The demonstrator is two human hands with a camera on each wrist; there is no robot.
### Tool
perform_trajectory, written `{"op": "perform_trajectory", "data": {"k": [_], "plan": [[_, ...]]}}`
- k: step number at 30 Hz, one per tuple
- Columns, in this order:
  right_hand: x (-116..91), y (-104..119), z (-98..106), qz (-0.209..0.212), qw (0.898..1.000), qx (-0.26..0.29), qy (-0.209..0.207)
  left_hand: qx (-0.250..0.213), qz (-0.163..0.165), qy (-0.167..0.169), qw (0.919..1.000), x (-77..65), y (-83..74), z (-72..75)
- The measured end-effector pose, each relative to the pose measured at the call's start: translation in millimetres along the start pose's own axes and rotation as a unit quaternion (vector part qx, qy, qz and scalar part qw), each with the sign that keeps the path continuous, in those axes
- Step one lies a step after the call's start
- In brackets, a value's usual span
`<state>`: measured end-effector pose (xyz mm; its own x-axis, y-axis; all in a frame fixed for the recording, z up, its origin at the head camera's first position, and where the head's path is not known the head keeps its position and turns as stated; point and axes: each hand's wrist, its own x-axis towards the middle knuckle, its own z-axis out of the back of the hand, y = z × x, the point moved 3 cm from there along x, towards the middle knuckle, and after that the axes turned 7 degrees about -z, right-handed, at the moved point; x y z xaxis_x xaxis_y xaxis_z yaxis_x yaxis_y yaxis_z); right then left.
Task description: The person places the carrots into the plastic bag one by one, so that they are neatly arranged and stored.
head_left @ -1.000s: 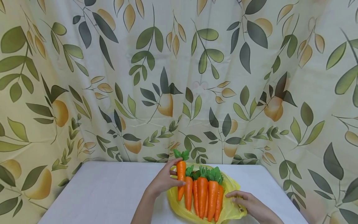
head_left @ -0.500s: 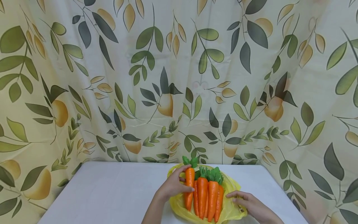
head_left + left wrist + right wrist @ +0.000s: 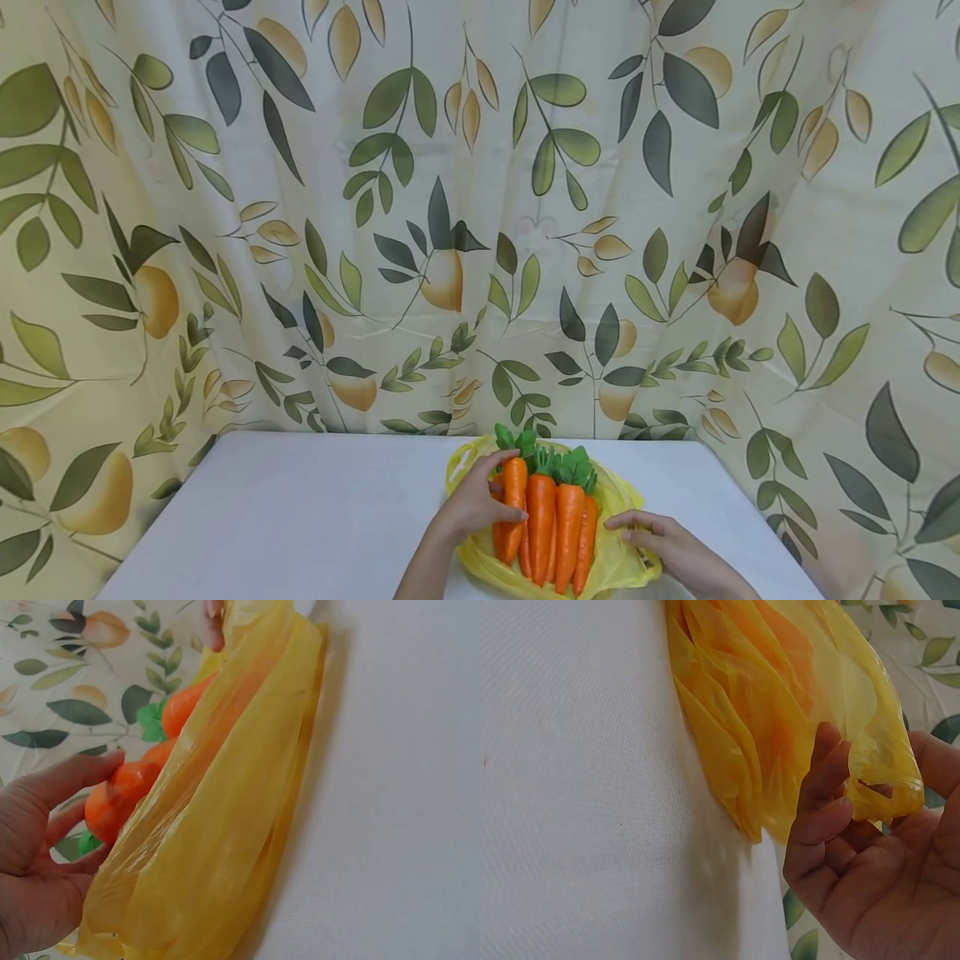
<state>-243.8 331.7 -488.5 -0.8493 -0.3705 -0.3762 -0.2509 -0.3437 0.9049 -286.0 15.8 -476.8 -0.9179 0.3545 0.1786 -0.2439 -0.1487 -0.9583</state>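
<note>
An orange carrot [image 3: 514, 496] with green leaves is gripped between the thumb and fingers of my left hand [image 3: 472, 500], over the left end of a row of carrots. Several other carrots [image 3: 542, 525] lie side by side in a spread yellow plastic bag [image 3: 626, 492], leafy tops pointing away. The left wrist view shows the held carrot [image 3: 116, 799] near the bag's rim, its lower part hidden behind the yellow film [image 3: 210, 855]. At the bag's right side, my right hand [image 3: 667, 542] holds its edge. Curled fingers [image 3: 821, 832] and thumb have the plastic between them in the right wrist view.
The bag lies on a white table [image 3: 315, 508], towards its right half. Behind the table hangs a curtain [image 3: 480, 208] printed with leaves and fruit, close to the back edge.
My left hand has moved right and a little nearer with the carrot, which now overlaps the left end of the row. The right hand stays at the bag's edge.
</note>
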Motion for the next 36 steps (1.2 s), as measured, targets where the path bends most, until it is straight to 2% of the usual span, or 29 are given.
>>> {"op": "perform_trajectory", "data": {"k": [9,18,36], "plan": [[0,-1,-1,0.003,1.000,0.006,0.006,0.003,-0.005,-0.008,0.9999,-0.7,5.3,-4.1],[1,0,-2,-0.006,1.000,0.005,-0.001,0.029,-0.006,-0.011,0.9995,1.3,14.6,-9.4],[-1,0,-3,-0.010,1.000,0.025,0.010,0.047,-0.013,-0.011,0.9987,0.5,13.9,-8.6]]}}
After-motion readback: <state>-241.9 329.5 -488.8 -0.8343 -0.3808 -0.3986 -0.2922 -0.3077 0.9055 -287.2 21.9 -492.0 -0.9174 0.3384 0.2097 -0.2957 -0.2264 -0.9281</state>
